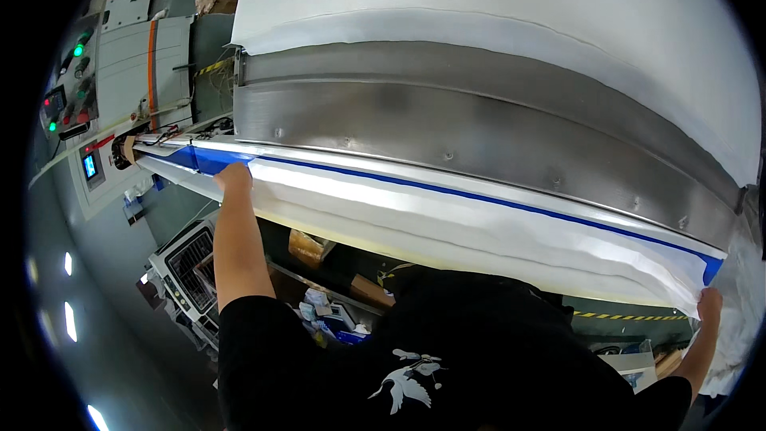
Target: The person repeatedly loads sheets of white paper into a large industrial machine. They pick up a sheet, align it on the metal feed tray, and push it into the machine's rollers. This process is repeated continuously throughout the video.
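Observation:
A long strip of white cloth (463, 223) stretches between my two hands, along the near side of a metal machine bar. My left hand (235, 179) is closed on the cloth's left end, against a blue band (219, 161) on the bar. Far to the right, my right hand (709, 303) pinches the other end just below the blue band's right corner. Both arms are spread wide. Folds run lengthwise through the cloth, and its near edge looks yellowish. My fingertips are partly hidden at both ends.
Beyond the bar rises a grey metal plate (399, 108), with a wide white sheet (495, 0) over it. A control panel (84, 72) with lit buttons and a small screen (90, 164) stand at left. Below are boxes (309, 247) and a white-framed crate (187, 267).

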`<state>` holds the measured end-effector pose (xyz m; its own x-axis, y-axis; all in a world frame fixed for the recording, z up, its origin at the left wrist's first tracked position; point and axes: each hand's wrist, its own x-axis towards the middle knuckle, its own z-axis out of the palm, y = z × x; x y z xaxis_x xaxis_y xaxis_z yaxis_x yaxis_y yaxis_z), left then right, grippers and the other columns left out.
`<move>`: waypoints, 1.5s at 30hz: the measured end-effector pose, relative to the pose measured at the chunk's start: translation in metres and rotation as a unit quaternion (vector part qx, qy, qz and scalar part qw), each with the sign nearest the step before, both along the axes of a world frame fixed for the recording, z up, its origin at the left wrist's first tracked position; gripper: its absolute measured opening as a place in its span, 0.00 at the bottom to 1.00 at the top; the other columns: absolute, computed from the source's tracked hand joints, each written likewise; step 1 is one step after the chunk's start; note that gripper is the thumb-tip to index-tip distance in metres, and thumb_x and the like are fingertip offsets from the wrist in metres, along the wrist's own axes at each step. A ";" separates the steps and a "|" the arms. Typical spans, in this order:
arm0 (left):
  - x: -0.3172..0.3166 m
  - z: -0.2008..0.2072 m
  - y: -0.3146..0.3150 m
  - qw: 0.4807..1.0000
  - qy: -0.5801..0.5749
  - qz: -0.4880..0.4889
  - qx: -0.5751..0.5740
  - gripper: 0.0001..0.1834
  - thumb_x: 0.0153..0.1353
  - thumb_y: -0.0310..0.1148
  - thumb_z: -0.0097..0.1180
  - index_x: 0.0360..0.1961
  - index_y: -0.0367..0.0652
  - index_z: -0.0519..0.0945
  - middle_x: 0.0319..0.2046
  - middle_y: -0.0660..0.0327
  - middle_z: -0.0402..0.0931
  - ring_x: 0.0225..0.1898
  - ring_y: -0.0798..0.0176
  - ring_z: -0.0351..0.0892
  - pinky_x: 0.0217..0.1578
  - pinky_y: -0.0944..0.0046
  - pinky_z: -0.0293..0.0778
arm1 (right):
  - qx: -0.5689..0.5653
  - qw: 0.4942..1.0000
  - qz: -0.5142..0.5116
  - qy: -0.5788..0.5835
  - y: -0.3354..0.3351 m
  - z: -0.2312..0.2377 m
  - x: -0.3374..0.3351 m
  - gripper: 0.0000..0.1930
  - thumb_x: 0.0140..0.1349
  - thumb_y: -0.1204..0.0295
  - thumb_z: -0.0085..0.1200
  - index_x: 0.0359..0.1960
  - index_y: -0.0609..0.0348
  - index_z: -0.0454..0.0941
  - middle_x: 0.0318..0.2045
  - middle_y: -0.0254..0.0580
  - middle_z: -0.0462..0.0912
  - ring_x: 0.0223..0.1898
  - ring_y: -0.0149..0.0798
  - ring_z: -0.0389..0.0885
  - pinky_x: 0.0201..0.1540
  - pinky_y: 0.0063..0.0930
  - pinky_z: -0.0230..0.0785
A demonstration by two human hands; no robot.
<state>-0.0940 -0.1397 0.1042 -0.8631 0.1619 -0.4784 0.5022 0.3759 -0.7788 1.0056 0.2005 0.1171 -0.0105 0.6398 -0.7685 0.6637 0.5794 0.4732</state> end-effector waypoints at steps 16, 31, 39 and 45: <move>0.136 -0.035 0.088 0.917 -0.121 -0.068 0.374 0.16 0.59 0.39 0.44 0.47 0.48 0.75 0.41 0.55 0.77 0.42 0.50 0.76 0.40 0.54 0.72 | -0.279 0.920 -0.269 0.058 -0.002 -0.020 -0.176 0.38 0.32 0.62 0.62 0.54 0.56 0.69 0.48 0.51 0.75 0.48 0.51 0.74 0.49 0.39 0.67; 0.096 -0.044 0.040 0.875 -0.061 -0.084 0.473 0.18 0.59 0.36 0.44 0.49 0.45 0.75 0.44 0.56 0.76 0.44 0.53 0.76 0.43 0.58 0.71 | -0.190 0.899 -0.274 0.284 -0.030 -0.044 -0.265 0.18 0.39 0.67 0.56 0.35 0.58 0.78 0.30 0.44 0.82 0.33 0.43 0.79 0.38 0.28 0.70; 0.065 -0.085 0.079 0.746 -0.003 -0.301 0.595 0.18 0.55 0.35 0.52 0.47 0.42 0.73 0.46 0.52 0.72 0.48 0.49 0.71 0.49 0.54 0.66 | -0.148 0.917 -0.180 0.323 -0.035 -0.039 -0.361 0.11 0.45 0.65 0.54 0.29 0.57 0.77 0.27 0.49 0.80 0.33 0.50 0.78 0.38 0.37 0.70; 0.070 -0.095 0.133 0.723 0.026 -0.255 0.642 0.17 0.59 0.38 0.47 0.46 0.41 0.71 0.49 0.51 0.69 0.51 0.48 0.66 0.53 0.49 0.59 | -0.154 0.872 -0.105 0.453 -0.019 -0.043 -0.538 0.09 0.52 0.65 0.50 0.31 0.56 0.76 0.26 0.47 0.79 0.30 0.49 0.77 0.34 0.38 0.69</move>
